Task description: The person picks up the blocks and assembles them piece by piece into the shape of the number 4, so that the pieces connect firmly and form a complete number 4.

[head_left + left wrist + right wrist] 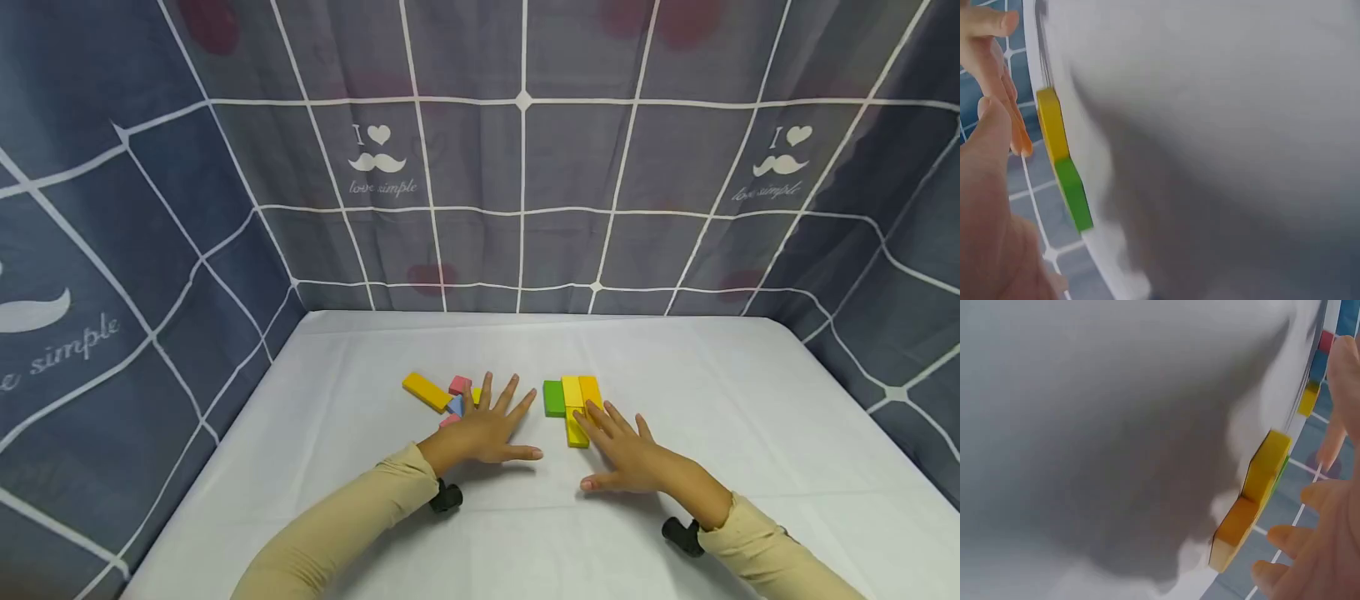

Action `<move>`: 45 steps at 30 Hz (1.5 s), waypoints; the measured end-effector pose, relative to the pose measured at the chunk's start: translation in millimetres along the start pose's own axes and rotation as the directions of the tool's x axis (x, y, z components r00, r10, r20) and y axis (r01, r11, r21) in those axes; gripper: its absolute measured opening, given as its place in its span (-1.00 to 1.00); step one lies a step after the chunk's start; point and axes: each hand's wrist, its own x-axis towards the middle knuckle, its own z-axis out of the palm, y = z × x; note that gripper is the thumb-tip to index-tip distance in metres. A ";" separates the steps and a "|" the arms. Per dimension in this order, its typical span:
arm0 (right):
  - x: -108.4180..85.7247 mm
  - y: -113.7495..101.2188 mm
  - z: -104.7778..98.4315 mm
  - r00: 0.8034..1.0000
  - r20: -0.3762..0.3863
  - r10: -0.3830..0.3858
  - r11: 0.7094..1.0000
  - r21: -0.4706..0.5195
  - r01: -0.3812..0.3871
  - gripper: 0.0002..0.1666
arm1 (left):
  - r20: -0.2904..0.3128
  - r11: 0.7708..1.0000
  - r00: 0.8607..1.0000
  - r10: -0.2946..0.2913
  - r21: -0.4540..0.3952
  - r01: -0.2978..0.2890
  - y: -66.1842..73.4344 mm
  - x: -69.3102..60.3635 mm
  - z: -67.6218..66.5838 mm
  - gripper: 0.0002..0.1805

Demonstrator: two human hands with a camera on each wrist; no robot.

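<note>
My left hand (pixel 487 429) is spread with straight fingers over a loose group of blocks: a long yellow block (pixel 426 392), a pink block (pixel 460 384), a blue block (pixel 455 405), and another pink block (pixel 450 421), partly covered. Behind its fingers a bit of a smaller yellow block (pixel 476 396) shows. My right hand (pixel 626 454), fingers also extended, hovers beside a second group. There a green block (pixel 553 398) lies against a yellow block (pixel 572 390), with an orange-yellow block (pixel 590 388) to its right and a yellow block (pixel 577 429) in front. Neither hand holds anything.
A white-covered table (pixel 360 517) lies under everything. Grey-blue checked curtains (pixel 480 167) stand behind it and on both sides. A black wrist camera (pixel 447 497) hangs under the left wrist and another black camera (pixel 681 536) under the right.
</note>
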 end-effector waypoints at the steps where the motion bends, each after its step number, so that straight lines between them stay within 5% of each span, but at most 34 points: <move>1: -1.2 -1.7 1.6 1.000 0.003 -0.008 1.000 0.002 0.008 0.15 | 0.010 1.000 1.000 0.004 0.000 -0.004 3.4 3.0 0.9 0.02; 8: -2.9 -13.9 8.5 0.997 0.066 -0.034 0.999 0.004 0.034 0.11 | 0.089 0.999 0.995 0.051 0.005 -0.052 13.9 16.0 6.5 -0.03; 14: -6.1 -20.6 8.7 0.995 0.088 -0.049 0.999 -0.014 0.050 0.06 | 0.114 0.998 0.992 0.056 -0.001 -0.056 10.3 13.3 10.4 -0.08; 22: -17.8 -24.0 8.4 0.992 0.070 -0.105 0.993 -0.045 0.109 0.00 | 0.080 0.997 0.995 0.055 0.057 -0.059 6.3 -8.7 11.8 -0.05; 36: -36.0 -50.3 12.5 0.967 0.141 -0.211 0.976 -0.032 0.218 -0.03 | 0.030 0.974 0.990 0.139 0.176 -0.142 6.7 -50.8 11.5 -0.09; 45: -42.6 -73.1 18.6 0.941 0.126 -0.315 0.934 -0.134 0.331 -0.02 | 0.011 0.973 0.984 0.176 0.150 -0.176 3.0 -74.1 18.4 -0.13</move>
